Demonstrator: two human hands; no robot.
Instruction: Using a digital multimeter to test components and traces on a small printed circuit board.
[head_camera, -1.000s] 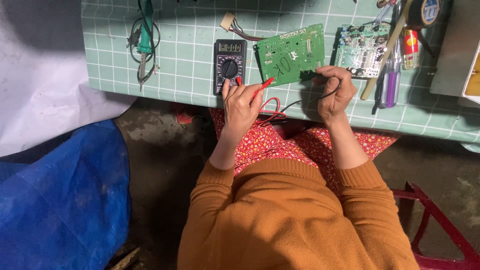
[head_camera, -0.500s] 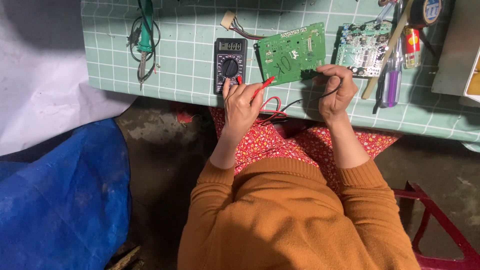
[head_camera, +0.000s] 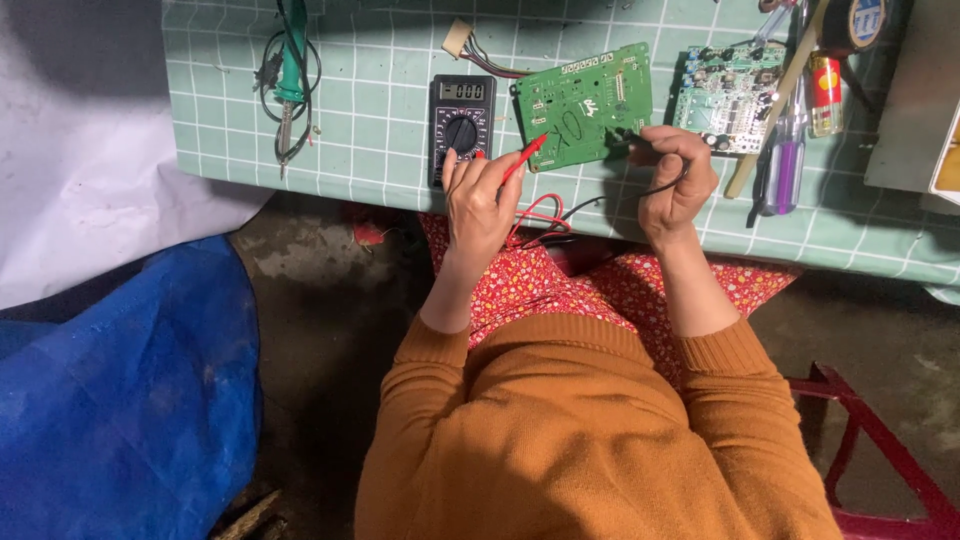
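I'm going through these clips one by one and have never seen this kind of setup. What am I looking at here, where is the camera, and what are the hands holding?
There is no machine: a person in an orange sweater works with bare hands. The one camera sits on their head and looks down, so you see their arms from above.

The left hand holds a red probe, its tip at the edge of a green circuit board. The right hand holds a black probe against the same board. Red and black wires run from the probes down toward the lap.

All this lies on a table with a green checked cover. Beside the board is a black multimeter with a dial. Farther left lies a green soldering iron; to the right, a second board crowded with parts, plus pens and tools. A blue sheet lies on the floor.
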